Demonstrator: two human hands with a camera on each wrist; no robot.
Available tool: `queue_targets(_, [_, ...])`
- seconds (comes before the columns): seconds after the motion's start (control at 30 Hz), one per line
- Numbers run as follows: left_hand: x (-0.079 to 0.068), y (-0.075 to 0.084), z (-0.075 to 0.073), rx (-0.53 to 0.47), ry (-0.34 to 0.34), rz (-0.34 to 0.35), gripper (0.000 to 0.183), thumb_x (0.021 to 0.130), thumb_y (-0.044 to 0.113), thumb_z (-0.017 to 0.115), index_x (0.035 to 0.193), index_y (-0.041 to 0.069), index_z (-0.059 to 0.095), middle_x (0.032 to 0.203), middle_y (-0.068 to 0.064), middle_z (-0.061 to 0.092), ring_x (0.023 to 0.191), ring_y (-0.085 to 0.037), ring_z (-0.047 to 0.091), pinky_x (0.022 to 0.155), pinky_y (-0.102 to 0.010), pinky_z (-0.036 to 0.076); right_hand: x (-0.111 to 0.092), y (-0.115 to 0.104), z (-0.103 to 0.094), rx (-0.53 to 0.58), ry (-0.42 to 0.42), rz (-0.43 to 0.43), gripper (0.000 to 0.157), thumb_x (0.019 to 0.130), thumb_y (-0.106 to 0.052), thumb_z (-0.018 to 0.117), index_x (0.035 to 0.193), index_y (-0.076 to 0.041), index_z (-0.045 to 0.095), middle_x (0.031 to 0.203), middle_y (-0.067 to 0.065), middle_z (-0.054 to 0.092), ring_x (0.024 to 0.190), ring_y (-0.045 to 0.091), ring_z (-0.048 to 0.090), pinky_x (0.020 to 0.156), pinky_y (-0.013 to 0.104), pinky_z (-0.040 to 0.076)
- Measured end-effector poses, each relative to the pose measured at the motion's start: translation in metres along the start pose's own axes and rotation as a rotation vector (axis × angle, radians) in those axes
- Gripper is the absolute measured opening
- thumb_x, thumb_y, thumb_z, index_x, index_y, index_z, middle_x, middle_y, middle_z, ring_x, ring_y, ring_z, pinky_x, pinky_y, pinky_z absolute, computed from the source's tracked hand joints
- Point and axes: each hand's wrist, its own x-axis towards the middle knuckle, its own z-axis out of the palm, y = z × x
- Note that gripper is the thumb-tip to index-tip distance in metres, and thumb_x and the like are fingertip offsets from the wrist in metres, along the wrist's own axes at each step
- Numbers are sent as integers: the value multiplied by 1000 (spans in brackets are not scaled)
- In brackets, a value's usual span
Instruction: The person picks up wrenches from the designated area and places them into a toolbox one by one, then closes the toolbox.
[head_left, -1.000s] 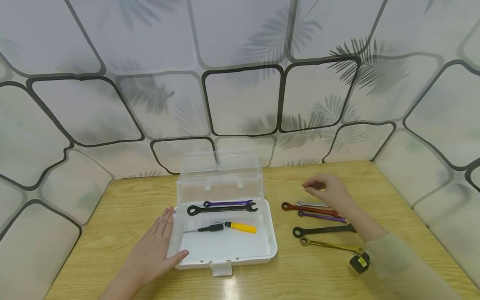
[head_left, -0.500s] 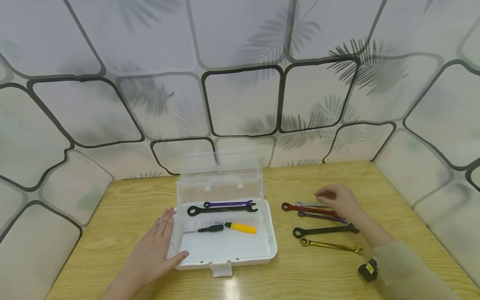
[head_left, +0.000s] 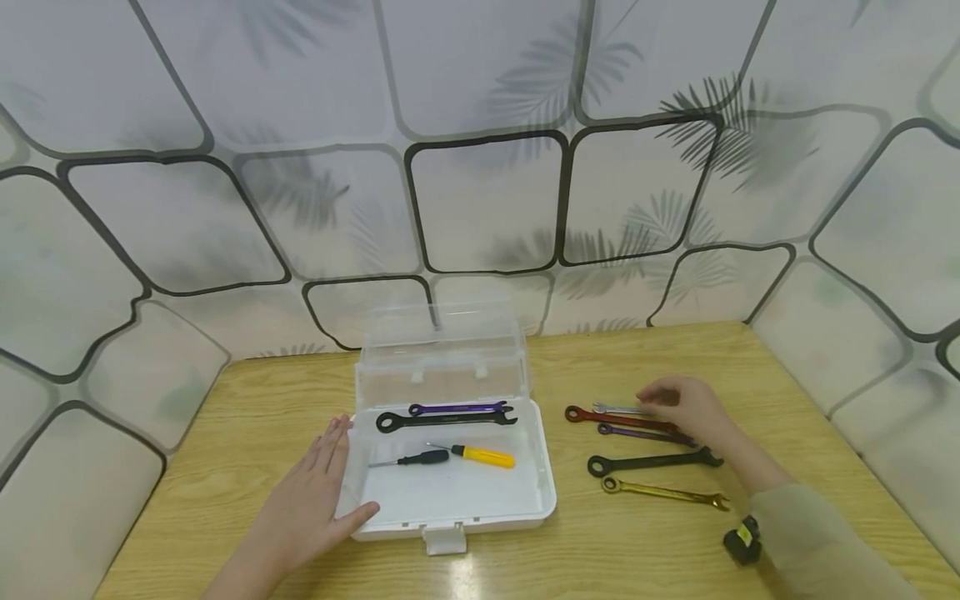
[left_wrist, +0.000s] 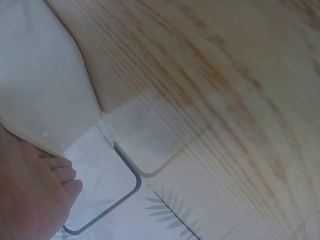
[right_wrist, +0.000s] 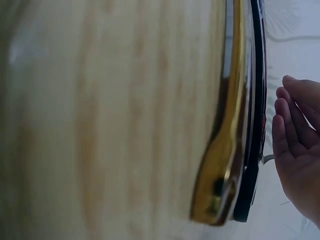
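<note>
My left hand point(head_left: 303, 487) lies with straight fingers along the left wall of an open white toolbox point(head_left: 450, 504); the left wrist view shows the fingers beside that wall. Inside the box are a purple wrench point(head_left: 457, 408), a black wrench point(head_left: 446, 420), a black screwdriver point(head_left: 423, 457) and a yellow-handled screwdriver point(head_left: 487, 456). On the right, my right hand point(head_left: 690, 408) is low over a silver wrench point(head_left: 617, 409), fingertips at its shaft and its far end hidden. In the right wrist view, the fingers look extended, with nothing visible between them.
Below the silver wrench lie a red wrench point(head_left: 615, 418), a purple wrench point(head_left: 641, 432), a black wrench point(head_left: 652, 460) and a gold wrench point(head_left: 663, 492). The toolbox's clear lid point(head_left: 442, 342) stands raised. A small black device point(head_left: 742, 542) is at the right sleeve. Patterned walls surround the table point(head_left: 262, 400).
My right hand has moved right and down, from above the wrenches to the silver wrench. The black device at the sleeve shifted along with it. My left hand stays in place.
</note>
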Motion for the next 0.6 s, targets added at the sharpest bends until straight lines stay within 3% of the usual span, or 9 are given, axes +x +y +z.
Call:
queue_targets(0.17, [0,1,1,-5,6,0,105,94,65,66,156,-15,38,170,-28,33,157,-43,37,133,-23,0,1,5,1,14,-19,-6,19,92,-13,83,107,-2,80,97,10,82,80,5,72,74,19,58])
queue_targets(0.37, [0,0,1,-9,19,12,105,93,64,67,155,-16,38,169,-29,34,156,-44,39,124,-10,-17,3,7,3,-3,-50,7,19,92,-12,82,108,-2,80,97,9,81,82,11,73,73,21,58])
queue_targets(0.53, [0,0,2,-10,19,8,105,93,64,67,155,-16,38,169,-29,34,156,-44,39,128,-16,-8,5,9,5,-8,-60,8,18,92,-10,82,107,-2,80,94,7,80,81,9,70,71,21,58])
queue_targets(0.6, [0,0,1,-8,13,3,105,93,64,67,156,-15,38,169,-28,34,156,-44,38,134,-27,6,6,9,6,-8,-59,8,17,91,-10,83,106,-2,80,92,6,79,79,6,68,70,21,57])
